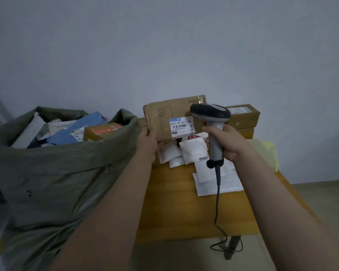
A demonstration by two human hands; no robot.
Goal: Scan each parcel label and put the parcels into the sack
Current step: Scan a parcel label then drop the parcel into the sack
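Note:
My left hand (147, 142) grips the lower left corner of a brown cardboard parcel (164, 116) and holds it tilted up over the table. Its white label (181, 127) with a barcode faces me. My right hand (224, 142) grips the handle of a grey barcode scanner (210, 114), whose dark head sits just right of the label. The scanner's cable hangs down past the table's front edge. A large grey-green sack (53, 173) stands open at the left, holding several parcels, among them blue bags and a small box.
On the wooden table (176, 208) lie several white padded bags (192, 151) under the held parcel and scanner. Two long cardboard boxes (243, 114) are stacked at the back right, with yellow sheets (266, 151) beside them. A plain wall stands behind.

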